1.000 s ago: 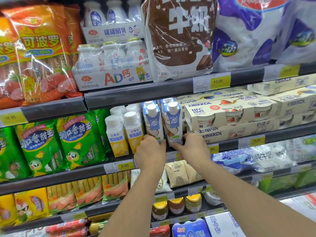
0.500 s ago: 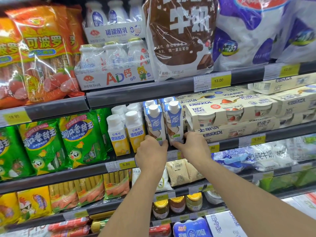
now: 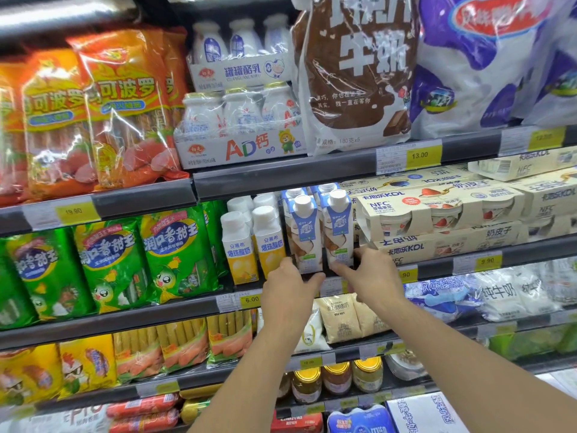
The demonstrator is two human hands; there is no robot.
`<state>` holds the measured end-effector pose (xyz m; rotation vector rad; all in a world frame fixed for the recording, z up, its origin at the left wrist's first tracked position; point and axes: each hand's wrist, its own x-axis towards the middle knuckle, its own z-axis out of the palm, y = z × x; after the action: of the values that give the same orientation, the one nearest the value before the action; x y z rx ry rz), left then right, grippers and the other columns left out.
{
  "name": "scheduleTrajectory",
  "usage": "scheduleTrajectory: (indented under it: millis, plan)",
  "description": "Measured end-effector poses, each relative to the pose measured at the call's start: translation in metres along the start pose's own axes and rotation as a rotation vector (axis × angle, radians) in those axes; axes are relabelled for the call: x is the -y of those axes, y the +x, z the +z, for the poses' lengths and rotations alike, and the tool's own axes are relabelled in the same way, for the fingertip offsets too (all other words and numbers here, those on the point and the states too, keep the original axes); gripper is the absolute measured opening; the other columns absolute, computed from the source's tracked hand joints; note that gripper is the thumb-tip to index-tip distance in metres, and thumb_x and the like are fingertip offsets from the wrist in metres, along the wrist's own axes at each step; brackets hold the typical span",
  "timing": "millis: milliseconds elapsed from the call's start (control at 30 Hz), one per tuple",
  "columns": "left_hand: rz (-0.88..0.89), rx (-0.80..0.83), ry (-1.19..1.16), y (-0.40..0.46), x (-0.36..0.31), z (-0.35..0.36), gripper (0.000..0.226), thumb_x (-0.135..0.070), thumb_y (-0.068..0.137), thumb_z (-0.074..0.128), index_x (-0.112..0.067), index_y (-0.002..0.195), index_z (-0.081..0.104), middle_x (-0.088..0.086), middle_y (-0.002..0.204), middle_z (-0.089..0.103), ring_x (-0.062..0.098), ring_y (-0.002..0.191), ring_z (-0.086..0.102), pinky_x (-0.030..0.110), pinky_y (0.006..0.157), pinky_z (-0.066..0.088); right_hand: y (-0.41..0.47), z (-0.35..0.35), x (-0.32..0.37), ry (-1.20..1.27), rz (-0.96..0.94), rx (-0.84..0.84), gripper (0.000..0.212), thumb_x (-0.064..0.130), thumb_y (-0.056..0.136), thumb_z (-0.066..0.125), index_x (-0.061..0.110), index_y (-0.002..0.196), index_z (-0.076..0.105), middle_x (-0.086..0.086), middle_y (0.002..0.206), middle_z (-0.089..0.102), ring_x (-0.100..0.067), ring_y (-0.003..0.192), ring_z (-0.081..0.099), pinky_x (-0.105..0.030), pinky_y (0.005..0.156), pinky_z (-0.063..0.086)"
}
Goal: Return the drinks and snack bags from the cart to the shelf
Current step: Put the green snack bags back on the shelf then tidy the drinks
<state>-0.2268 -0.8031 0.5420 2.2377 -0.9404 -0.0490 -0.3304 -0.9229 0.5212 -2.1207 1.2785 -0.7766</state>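
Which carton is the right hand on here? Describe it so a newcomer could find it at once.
Find the shelf with the 13.00 price tag; look at the row beneath it. Between the yellow-bottomed yogurt bottles and cream multipack boxes stand two blue-and-white cartons; the right hand touches the right carton, next to the boxes.

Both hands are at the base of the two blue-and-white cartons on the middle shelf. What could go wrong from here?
1. The left hand and right hand touch only the bottoms of the two tall cartons, which stand at the shelf's front edge; a nudge could tip one off.
2. The yellow-labelled bottles stand close beside the left carton, so shifting it sideways might knock them.
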Motion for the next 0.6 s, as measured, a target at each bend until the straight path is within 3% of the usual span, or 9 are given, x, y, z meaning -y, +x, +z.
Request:
scheduleTrajectory:
  millis: [133, 300, 433, 533, 600]
  plan:
    - [0.065, -0.016, -0.007, -0.011, 0.031, -0.024, 0.057, -0.061, 0.083, 0.06, -0.022, 0.124, 0.052, -0.004, 0.089, 0.071, 0.017, 0.084, 0.069, 0.039, 0.072, 0.058, -0.021, -0.005, 0.004, 0.142, 0.037, -0.1, 0.042, 0.058, 0.076, 0.071, 0.028, 0.102, 0.058, 0.005, 0.08, 0.069, -0.017, 0.066, 0.068, -0.04, 0.06, 0.06]
    - [0.006, -0.177, 0.094, -0.003, 0.099, -0.083, 0.046, -0.06, 0.088, 0.056, -0.024, 0.117, 0.06, -0.007, 0.087, 0.071, 0.019, 0.092, 0.065, 0.037, 0.076, 0.056, -0.056, 0.004, 0.035, 0.17, -0.052, -0.145, 0.027, 0.051, 0.082, 0.069, 0.026, 0.09, 0.062, 0.006, 0.059, 0.066, -0.013, 0.059, 0.064, -0.038, 0.06, 0.054]
    - [-0.085, -0.324, 0.201, 0.01, 0.147, -0.134, 0.049, -0.058, 0.088, 0.058, -0.019, 0.118, 0.054, 0.0, 0.084, 0.07, 0.023, 0.082, 0.063, 0.033, 0.061, 0.051, -0.073, 0.048, 0.084, 0.145, -0.178, -0.028, 0.026, 0.054, 0.081, 0.068, 0.029, 0.086, 0.067, 0.007, 0.055, 0.063, -0.013, 0.062, 0.065, -0.039, 0.059, 0.055]
    - [-0.092, -0.327, 0.24, 0.019, 0.168, -0.154, 0.051, -0.058, 0.088, 0.059, -0.016, 0.118, 0.055, 0.004, 0.086, 0.071, 0.027, 0.085, 0.068, 0.034, 0.063, 0.053, -0.079, 0.082, 0.123, 0.068, -0.309, 0.037, 0.032, 0.057, 0.084, 0.064, 0.029, 0.096, 0.073, 0.013, 0.06, 0.064, -0.011, 0.072, 0.067, -0.034, 0.066, 0.055]
    - [-0.067, -0.26, 0.296, 0.024, 0.174, -0.156, 0.051, -0.059, 0.088, 0.057, -0.015, 0.113, 0.057, 0.003, 0.087, 0.071, 0.026, 0.086, 0.069, 0.034, 0.064, 0.053, -0.079, 0.101, 0.148, -0.005, -0.376, 0.039, 0.042, 0.056, 0.087, 0.061, 0.024, 0.112, 0.071, 0.008, 0.079, 0.073, -0.013, 0.086, 0.068, -0.03, 0.075, 0.053]
